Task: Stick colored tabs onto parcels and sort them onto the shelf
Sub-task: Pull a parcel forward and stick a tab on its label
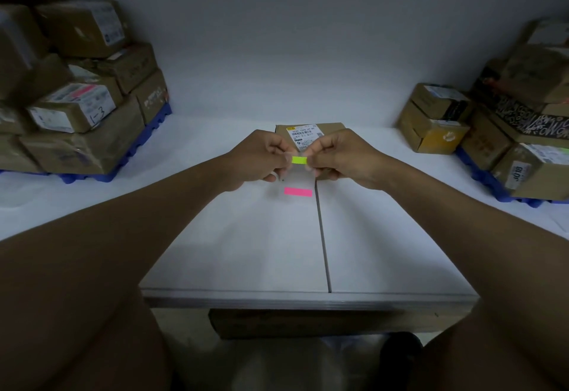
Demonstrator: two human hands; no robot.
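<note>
A yellow-green tab (299,160) is pinched between both hands above the white table (246,246). My left hand (261,158) holds its left end and my right hand (337,158) holds its right end, fingers curled. A pink tab (297,191) lies flat on the table just below the hands. Behind the hands sits a brown cardboard parcel (308,135) with a white shipping label; its near part is hidden by my fingers.
Stacked cardboard parcels (77,107) on a blue pallet (147,141) fill the left side. More parcels (498,126) on another blue pallet stand at the right. A dark seam (323,243) runs down the table. A brown box (308,323) sits under the table's front edge.
</note>
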